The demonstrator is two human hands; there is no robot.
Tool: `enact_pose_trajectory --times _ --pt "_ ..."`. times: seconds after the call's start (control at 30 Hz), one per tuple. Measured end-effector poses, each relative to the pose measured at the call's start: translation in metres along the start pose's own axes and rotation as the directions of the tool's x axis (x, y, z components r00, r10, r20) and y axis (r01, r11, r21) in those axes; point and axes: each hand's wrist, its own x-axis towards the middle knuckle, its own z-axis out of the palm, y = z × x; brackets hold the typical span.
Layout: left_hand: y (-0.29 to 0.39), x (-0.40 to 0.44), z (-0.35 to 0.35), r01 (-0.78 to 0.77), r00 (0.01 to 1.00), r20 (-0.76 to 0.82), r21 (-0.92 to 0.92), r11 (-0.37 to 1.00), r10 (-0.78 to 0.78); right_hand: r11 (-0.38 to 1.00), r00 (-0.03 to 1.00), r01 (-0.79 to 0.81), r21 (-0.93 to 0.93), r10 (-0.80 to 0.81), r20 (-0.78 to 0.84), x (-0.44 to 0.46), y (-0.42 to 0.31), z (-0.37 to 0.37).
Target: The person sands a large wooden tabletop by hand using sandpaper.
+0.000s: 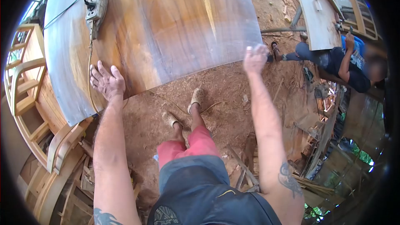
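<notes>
A large wooden panel with brown and pale grey streaks lies in front of me. My left hand rests on its near left part, palm down with fingers spread, close to a thin cable. That cable runs to a power strip on the panel, where a black plug is inserted. At the panel's near right corner is my right hand, its fingers bent and partly blurred. Whether that hand holds anything is hidden.
Curved wooden frames stand at the left. On the right a co-worker sits beside a pale board. Wood scraps lie at the lower right, and sawdust covers the dirt floor around my feet.
</notes>
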Motion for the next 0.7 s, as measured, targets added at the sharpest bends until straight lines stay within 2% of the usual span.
enact_pose_trajectory --times 0.1,0.13,0.17,0.2,0.23,0.27,0.37,0.43,0.47,0.5,0.53,0.57,0.6,0.67,0.7 --pt "0.001 0.003 0.0 0.005 1.0 -0.007 0.007 1.0 -0.005 0.999 0.991 -0.046 0.0 0.046 0.129 -0.024 -0.049 -0.03" --pt "0.001 0.002 0.001 0.005 1.0 -0.004 0.012 1.0 -0.005 0.987 0.981 0.124 -0.103 -0.106 0.161 -0.051 -0.086 -0.024" --pt "0.003 0.002 0.001 0.011 1.0 -0.001 0.013 1.0 -0.011 0.96 0.966 0.243 0.14 -0.253 0.055 -0.1 -0.125 -0.014" --pt "0.002 0.002 0.001 0.013 1.0 0.004 0.018 1.0 -0.013 0.794 0.839 0.544 0.27 -0.513 -0.181 -0.136 -0.161 0.012" --pt "0.001 0.002 0.001 0.013 1.0 0.008 0.025 1.0 -0.013 0.79 0.838 0.513 0.336 -0.546 0.005 -0.189 -0.211 -0.006" --pt "-0.003 0.001 0.002 0.005 1.0 0.001 0.021 1.0 -0.005 0.682 0.764 0.531 0.502 -0.642 0.065 -0.228 -0.244 -0.015" --pt "-0.003 0.002 0.005 0.002 1.0 -0.001 -0.001 1.0 -0.002 0.552 0.582 0.628 0.548 -0.801 0.139 -0.253 -0.249 0.011" --pt "0.0 0.003 0.002 0.001 1.0 0.009 -0.001 1.0 0.0 0.687 0.759 0.554 0.47 -0.649 0.053 -0.199 -0.182 -0.011" --pt "-0.002 0.002 0.002 0.005 1.0 0.012 0.002 1.0 -0.005 0.779 0.798 0.589 0.217 -0.603 -0.002 -0.16 -0.143 -0.017" --pt "-0.003 0.002 0.004 0.006 1.0 0.005 0.013 1.0 -0.006 0.894 0.898 0.439 0.091 -0.435 -0.06 -0.121 -0.105 -0.026" --pt "-0.004 0.0 0.004 0.005 1.0 0.006 0.02 1.0 -0.005 0.985 0.986 0.153 -0.084 -0.147 0.073 -0.081 -0.072 -0.034" --pt "-0.003 0.0 0.004 0.002 1.0 0.005 0.024 1.0 -0.002 0.998 0.995 -0.033 -0.06 0.039 0.095 -0.049 -0.035 -0.026" --pt "-0.001 0.002 0.003 0.001 1.0 -0.001 0.027 1.0 -0.001 0.989 0.98 -0.146 0.003 0.144 0.134 -0.029 -0.022 -0.041" --pt "-0.002 0.002 0.005 0.001 1.0 -0.011 0.029 1.0 -0.001 0.984 0.976 -0.177 -0.029 0.179 0.123 -0.036 -0.034 -0.028" --pt "-0.002 0.002 0.006 0.001 1.0 -0.014 0.032 0.999 -0.001 0.992 0.988 -0.126 0.017 0.124 0.088 -0.065 -0.068 -0.025"
